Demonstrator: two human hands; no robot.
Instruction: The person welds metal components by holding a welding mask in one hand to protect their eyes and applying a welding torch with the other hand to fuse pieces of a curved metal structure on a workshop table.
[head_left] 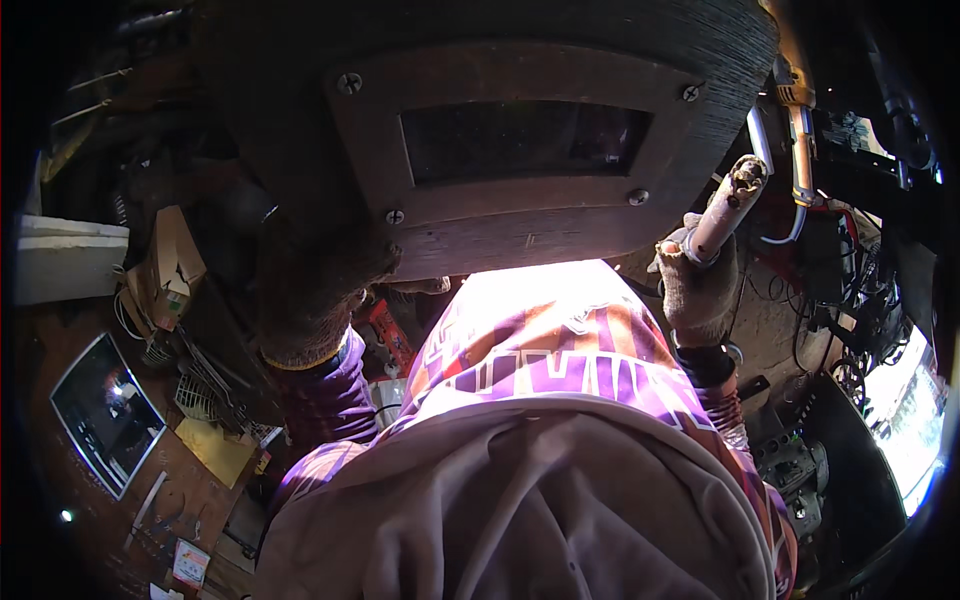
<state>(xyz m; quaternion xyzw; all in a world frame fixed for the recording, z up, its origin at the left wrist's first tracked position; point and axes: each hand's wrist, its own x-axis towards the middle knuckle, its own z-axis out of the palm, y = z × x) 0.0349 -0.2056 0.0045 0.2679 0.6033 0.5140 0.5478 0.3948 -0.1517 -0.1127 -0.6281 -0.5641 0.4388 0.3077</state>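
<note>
A dark welding shield [470, 236] with a screwed frame and a rectangular dark window fills the top middle. My left hand [315, 290], in a dirty knit glove, is closed at the shield's lower left edge. Shadow and the shield hide part of its grip. My right hand [697, 290], also gloved, is wrapped round a pale tube [722, 218] with a charred, crusted end that points up and right. The tube is beside the shield's lower right corner. Strong light whitens my patterned shirt [560, 345] just below the shield.
On the left are a torn cardboard box [175, 260], a dark glossy panel [107, 415] and a yellow sheet [214, 450]. To the right lie tangled cables [850, 375] and metal parts [790, 468]. A yellow-handled tool [800, 150] hangs at the upper right.
</note>
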